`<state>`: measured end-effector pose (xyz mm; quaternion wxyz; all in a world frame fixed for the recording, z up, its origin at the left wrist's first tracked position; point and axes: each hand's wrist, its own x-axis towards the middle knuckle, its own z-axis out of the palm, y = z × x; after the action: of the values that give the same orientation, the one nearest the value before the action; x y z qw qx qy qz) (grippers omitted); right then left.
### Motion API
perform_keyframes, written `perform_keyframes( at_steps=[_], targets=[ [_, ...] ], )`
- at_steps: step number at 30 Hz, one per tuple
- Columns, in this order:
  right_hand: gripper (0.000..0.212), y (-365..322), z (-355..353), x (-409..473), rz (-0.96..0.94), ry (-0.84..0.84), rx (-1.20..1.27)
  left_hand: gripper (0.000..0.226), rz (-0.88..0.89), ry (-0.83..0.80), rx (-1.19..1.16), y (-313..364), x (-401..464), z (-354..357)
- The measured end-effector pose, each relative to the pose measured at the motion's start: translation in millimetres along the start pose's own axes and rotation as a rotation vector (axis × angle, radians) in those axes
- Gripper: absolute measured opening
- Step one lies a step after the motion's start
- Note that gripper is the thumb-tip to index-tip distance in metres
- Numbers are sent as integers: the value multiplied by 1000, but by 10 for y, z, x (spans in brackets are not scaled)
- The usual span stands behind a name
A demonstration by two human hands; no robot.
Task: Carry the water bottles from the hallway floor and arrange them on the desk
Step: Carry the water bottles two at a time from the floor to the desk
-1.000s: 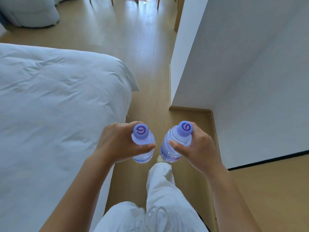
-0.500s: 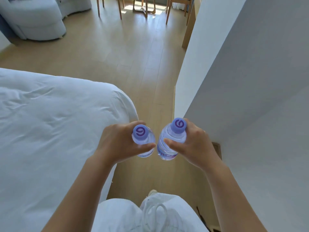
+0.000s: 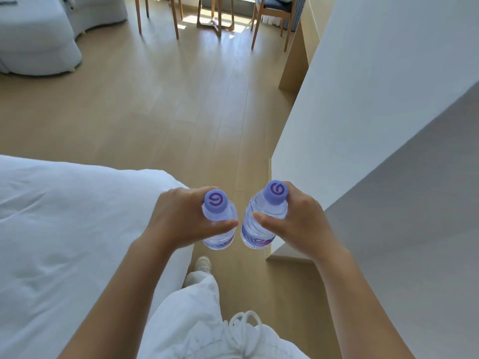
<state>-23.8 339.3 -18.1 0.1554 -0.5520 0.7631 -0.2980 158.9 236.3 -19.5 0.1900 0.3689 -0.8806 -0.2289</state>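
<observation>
A strip of bare wooden floor [image 3: 197, 104] ran ahead between the white bed [image 3: 64, 229] on the left and the white wall corner [image 3: 337, 130] on the right, and it was narrow where the two stood opposite each other. The left hand [image 3: 178, 218] hung over the bed's edge; the right hand [image 3: 298, 224] was close beside the wall corner. Beyond the bed the floor widened into open room. Further off stood wooden chair legs [image 3: 158, 16] and a second chair [image 3: 272, 19], a pale sofa [image 3: 36, 40] at far left, and a wooden panel [image 3: 295, 63] jutting from the wall at right.
</observation>
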Motion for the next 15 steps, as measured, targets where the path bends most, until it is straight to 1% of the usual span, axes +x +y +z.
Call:
perform_keyframes(
  at_steps=[2, 3, 6, 10, 15],
  targets=[
    [44, -42, 60, 442, 3, 9, -7, 48, 40, 5, 18, -210, 407, -89],
    [44, -83, 85, 642, 12, 11, -9, 47, 52, -6, 14, -303, 596, -147],
    [42, -162, 151, 1160, 30, 30, 11, 58, 63, -5, -53, -591, 1116, -318],
    [42, -177, 244, 1708, 61, 35, 27, 57, 77, -26, -58, -870, 1673, -427],
    [42, -114, 317, 2321, 84, 53, 40, 61, 33, -54, -58, -1239, 2235, -427]
  ],
)
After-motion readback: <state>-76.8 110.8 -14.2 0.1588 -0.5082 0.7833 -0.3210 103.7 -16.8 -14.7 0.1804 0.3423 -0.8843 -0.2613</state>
